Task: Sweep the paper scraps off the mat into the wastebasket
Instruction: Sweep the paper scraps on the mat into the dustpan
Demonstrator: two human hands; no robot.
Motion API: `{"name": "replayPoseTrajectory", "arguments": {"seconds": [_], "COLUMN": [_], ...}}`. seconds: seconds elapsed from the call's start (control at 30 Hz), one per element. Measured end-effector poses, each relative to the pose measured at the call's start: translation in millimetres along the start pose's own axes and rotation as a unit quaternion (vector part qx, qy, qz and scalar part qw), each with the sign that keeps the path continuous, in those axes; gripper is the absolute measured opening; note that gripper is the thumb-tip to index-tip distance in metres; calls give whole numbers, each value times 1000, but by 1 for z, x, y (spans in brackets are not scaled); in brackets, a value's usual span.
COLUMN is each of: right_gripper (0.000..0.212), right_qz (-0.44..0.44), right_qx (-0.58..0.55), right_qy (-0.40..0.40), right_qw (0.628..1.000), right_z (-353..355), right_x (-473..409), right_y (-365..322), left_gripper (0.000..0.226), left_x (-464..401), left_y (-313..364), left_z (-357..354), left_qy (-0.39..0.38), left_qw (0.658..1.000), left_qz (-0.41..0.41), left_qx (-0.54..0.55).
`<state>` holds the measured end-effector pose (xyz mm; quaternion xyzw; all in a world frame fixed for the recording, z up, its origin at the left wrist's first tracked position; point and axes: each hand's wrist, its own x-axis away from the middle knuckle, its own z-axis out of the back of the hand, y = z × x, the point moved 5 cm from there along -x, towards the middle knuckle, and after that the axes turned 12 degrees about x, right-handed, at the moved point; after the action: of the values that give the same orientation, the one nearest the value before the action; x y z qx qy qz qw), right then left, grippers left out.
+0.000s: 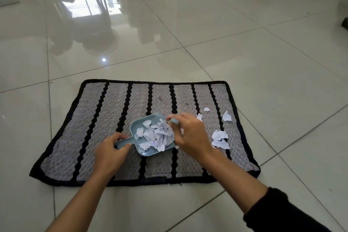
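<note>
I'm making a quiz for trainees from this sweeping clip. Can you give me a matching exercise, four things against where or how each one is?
Things:
1. dustpan
2. left hand
3. right hand
4. loose paper scraps

States:
A. grips a small light blue brush at the pan's open edge
B. lie on the right part of the mat, not yet swept up
C. light blue, sits on the mat with a heap of white scraps in it
D. holds the pan's handle

Pairs: 1-C, 2-D, 3-A, 4-B
</note>
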<state>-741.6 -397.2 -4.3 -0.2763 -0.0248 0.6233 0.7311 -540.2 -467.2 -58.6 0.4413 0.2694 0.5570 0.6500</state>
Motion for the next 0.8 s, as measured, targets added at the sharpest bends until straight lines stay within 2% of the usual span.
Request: {"name": "replayPoseTrajectory", "arguments": {"seconds": [0.13, 0.27, 0.33, 0.47, 0.57, 0.7, 0.8], "right_gripper": [22, 22, 23, 20, 17, 23, 23], "right_qz": [-65, -124, -124, -52, -26, -81, -143], "right_qx": [76, 161, 137, 89, 50, 110, 172], "right_qy": [45, 2, 4, 3, 26, 75, 49], "right_qw": [994, 979, 983, 995, 998, 988, 973], "right_z": [24, 19, 10, 3, 17, 40, 44], "right_x": [-18, -19, -8, 22, 31, 19, 22], "right_y": [49, 94, 85, 26, 11, 53, 98], "left_gripper": [4, 8, 7, 4, 4, 4, 6], "left_x": [5, 10, 14, 18, 18, 21, 27], "left_y": [3, 2, 3, 9, 9, 12, 14], "left_z": [4, 5, 4, 1, -3, -13, -23], "left_qy": [-9, 0, -13, -22, -19, -20, -30], "left_qw": [1000, 1000, 1000, 999, 1000, 1000, 999], "left_qz": [-11, -15, -15, -16, -14, -22, -15], "left_qx": [2, 5, -6, -19, -15, -10, 4]}}
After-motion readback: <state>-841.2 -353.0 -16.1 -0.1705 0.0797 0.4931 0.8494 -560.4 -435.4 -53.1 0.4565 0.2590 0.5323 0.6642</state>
